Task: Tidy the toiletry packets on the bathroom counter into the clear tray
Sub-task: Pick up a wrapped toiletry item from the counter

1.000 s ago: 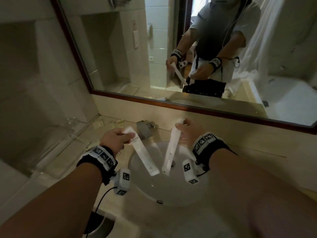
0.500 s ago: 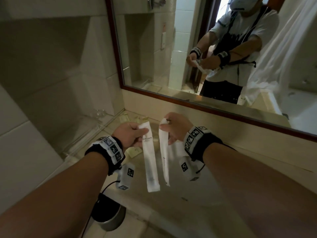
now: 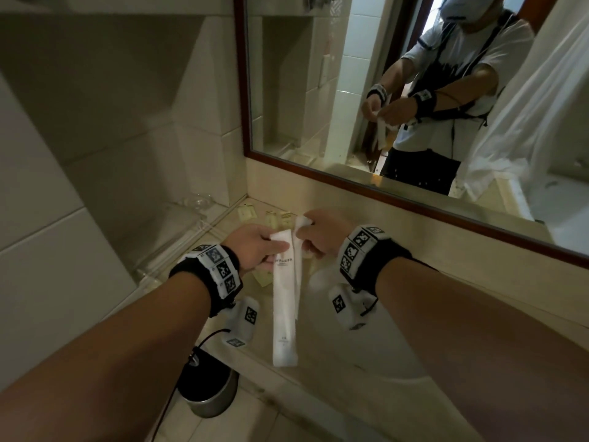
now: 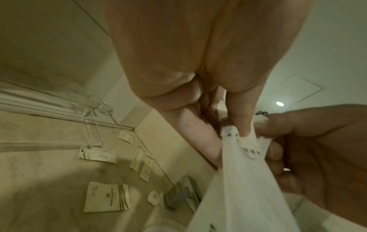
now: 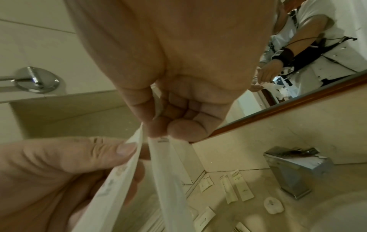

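Above the basin's edge, the left hand (image 3: 255,247) pinches the top of one long white packet (image 3: 284,301), while the right hand (image 3: 322,234) pinches a second packet (image 3: 299,247) just beside it; both hang down. Left on the counter (image 4: 49,172) sits the clear tray (image 3: 178,231), small sachets (image 4: 106,196) lying nearby.

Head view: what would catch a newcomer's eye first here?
Two long white paper packets hang side by side above the basin, pinched at their tops by the left hand and right hand. Small cream sachets lie scattered on the beige counter, beside the clear plastic tray at left.
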`<state>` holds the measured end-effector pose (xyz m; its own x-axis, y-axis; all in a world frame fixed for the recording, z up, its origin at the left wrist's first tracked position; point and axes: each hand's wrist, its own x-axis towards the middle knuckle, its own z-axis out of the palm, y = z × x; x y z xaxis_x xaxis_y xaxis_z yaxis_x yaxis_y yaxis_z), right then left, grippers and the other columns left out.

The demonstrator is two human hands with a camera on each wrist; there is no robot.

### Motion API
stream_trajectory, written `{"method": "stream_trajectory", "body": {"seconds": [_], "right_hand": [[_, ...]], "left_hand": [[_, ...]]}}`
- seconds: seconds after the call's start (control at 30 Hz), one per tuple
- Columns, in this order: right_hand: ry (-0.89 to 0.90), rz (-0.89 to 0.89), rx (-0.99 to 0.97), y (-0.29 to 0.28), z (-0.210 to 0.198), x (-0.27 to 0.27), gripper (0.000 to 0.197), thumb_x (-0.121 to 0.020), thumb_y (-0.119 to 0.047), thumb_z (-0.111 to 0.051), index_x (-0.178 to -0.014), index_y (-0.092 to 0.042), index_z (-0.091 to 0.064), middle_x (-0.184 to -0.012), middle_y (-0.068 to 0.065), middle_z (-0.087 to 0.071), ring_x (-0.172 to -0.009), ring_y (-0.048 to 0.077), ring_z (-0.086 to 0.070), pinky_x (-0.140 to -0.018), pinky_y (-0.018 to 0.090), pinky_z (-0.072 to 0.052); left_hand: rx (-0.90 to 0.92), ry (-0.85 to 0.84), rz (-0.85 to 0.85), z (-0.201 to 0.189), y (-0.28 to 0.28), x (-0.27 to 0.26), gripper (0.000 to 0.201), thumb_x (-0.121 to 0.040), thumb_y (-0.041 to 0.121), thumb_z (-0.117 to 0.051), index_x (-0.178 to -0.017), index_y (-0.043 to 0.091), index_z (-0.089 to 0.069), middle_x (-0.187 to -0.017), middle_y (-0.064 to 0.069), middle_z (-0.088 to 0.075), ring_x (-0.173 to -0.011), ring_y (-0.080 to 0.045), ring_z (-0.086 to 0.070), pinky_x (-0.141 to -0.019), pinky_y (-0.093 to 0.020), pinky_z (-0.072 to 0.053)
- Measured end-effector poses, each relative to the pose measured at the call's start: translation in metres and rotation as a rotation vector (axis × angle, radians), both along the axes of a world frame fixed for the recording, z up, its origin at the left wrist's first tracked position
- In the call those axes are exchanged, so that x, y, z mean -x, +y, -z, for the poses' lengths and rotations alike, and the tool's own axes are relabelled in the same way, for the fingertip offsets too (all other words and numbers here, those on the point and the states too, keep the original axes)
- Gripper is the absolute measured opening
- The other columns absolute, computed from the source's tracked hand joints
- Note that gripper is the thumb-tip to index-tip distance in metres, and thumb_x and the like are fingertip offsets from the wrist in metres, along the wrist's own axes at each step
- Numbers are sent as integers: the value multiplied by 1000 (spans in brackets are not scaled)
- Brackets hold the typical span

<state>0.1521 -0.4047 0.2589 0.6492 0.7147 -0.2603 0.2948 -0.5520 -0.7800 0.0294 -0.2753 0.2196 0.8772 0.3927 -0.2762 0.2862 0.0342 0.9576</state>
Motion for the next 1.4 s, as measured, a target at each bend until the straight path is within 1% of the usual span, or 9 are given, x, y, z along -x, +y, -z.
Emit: {"method": "stream_trajectory", "body": {"seconds": [0.07,0.23,0.43,0.53,0.67,0.77,0.87,1.13,1.4], "right_hand": [[61,11,-16,0,1,-5,25,-95,-6,-56,-117,-17,-59,-71,11,-65,-56,19,-58,-50,30,-51],[164,-62,9,-2,2,-11,33,-91,14,-49,-80,-12,-67,-81,22,-67,-67,28,-69,-62,38,-63],[197,-95,8,-1,-6,-16,16,-86,5,-69,-73,-5,-69,-85,18,-71,-78,25,-72,-72,29,-64],[-18,-173,116,1,-4,-20,9,-87,-4,-71,-82,-10,-76,-89,9,-77,-71,13,-73,-72,23,-60],[-283,-291,189,3,-1,-23,42,-82,3,-64,-83,-38,-69,-88,-10,-71,-83,14,-71,-73,31,-62],[-251,-329,147,2,-1,-24,46,-81,10,-60,-96,-33,-62,-93,-9,-71,-93,20,-69,-75,39,-61],[-180,-346,112,2,-3,-21,50,-80,14,-55,-108,-27,-60,-95,-4,-74,-89,11,-67,-65,20,-54],[-107,-376,73,24,-3,-7,57,-78,17,-52,-118,-23,-60,-87,-8,-71,-79,9,-65,-66,23,-53],[-71,-248,-16,49,2,11,43,-81,17,-58,-116,-7,-64,-98,3,-64,-83,14,-60,-66,18,-52]], "left_hand": [[18,31,-11,5,9,4,11,-93,2,-65,-83,-2,-66,-56,-5,-54,-50,-18,-52,-45,-24,-45],[75,55,-34,14,27,11,9,-93,3,-65,-98,-4,-65,-61,-10,-47,-49,-19,-41,-48,-28,-34],[53,62,-122,19,43,12,9,-90,2,-68,-98,0,-65,-55,-4,-55,-46,-14,-54,-47,-25,-52],[42,52,-143,20,51,11,9,-89,5,-70,-92,4,-62,-55,-2,-58,-51,-17,-58,-53,-28,-53],[33,36,-151,21,58,11,9,-91,3,-68,-90,4,-60,-54,-2,-57,-45,-14,-55,-44,-23,-48],[49,36,-130,23,62,14,11,-89,5,-71,-85,4,-61,-62,-8,-55,-49,-17,-53,-47,-24,-47],[89,41,-60,24,66,17,13,-88,7,-73,-79,6,-64,-65,-10,-53,-55,-20,-51,-51,-28,-46],[272,58,239,16,43,14,20,-85,6,-75,-102,-2,-67,-85,-13,-66,-70,-22,-65,-65,-30,-63],[241,-27,126,19,52,15,33,-89,0,-68,-121,-9,-61,-114,-25,-70,-101,-36,-70,-87,-45,-60]]}}
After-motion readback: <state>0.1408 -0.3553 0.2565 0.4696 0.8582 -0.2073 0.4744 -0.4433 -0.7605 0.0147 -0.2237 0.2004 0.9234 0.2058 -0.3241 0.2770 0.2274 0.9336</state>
